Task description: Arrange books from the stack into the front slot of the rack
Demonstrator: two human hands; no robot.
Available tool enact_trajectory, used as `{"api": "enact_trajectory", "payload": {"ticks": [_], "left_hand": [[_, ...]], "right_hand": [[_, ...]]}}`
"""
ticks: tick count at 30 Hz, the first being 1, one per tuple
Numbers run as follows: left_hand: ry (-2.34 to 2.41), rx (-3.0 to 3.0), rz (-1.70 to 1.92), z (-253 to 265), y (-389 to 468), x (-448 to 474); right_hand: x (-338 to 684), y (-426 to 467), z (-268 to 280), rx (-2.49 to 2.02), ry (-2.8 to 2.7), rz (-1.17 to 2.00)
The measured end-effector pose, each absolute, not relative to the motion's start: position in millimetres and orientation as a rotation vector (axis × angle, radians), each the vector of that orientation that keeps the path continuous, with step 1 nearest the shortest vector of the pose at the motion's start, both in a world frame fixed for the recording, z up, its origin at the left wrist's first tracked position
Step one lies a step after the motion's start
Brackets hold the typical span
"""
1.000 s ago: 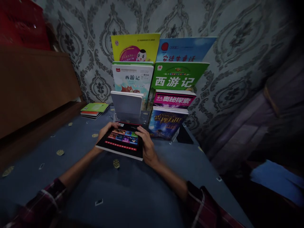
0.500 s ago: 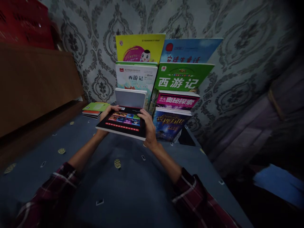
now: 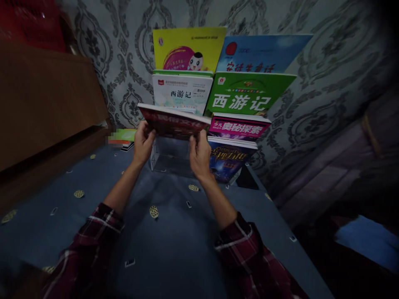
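Observation:
Between my hands is a dark red book, tilted, its front cover with pale lettering toward me. My left hand grips its left side and my right hand its lower right side. Below the book shows the clear front tier of a see-through book rack. Just behind the held book stands a white book, with a yellow book above it. To the right of my right hand are a dark blue book, a magenta book, a green book and a blue book.
A small stack of books, green on top, lies at the left on the dark patterned cloth. A wooden cabinet stands at the left with a red basket on it. Patterned wall rises behind the rack.
The held book was nearly flat with its black back cover up; now it is raised, tipped upright, with its red front showing. My hands moved with it, and the view shifted closer.

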State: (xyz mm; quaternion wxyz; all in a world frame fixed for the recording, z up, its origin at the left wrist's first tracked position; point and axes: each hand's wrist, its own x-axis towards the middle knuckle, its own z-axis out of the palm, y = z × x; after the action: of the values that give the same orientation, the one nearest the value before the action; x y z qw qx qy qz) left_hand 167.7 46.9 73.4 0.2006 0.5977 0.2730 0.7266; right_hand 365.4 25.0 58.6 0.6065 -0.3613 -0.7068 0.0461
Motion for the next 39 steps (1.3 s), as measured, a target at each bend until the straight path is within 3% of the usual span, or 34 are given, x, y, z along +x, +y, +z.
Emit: {"api": "enact_trajectory", "payload": {"ticks": [18,39], "left_hand": [[1.366,2.047,2.036,48.3,66.2,156.4],[1.536,2.149,1.911,44.2,66.6,157.6]], "right_hand": [[362.4,36.3,52.2,-1.143,-1.644,-0.031],[350.9,33.8,47.0,-1.319,-1.658,-0.009]]}}
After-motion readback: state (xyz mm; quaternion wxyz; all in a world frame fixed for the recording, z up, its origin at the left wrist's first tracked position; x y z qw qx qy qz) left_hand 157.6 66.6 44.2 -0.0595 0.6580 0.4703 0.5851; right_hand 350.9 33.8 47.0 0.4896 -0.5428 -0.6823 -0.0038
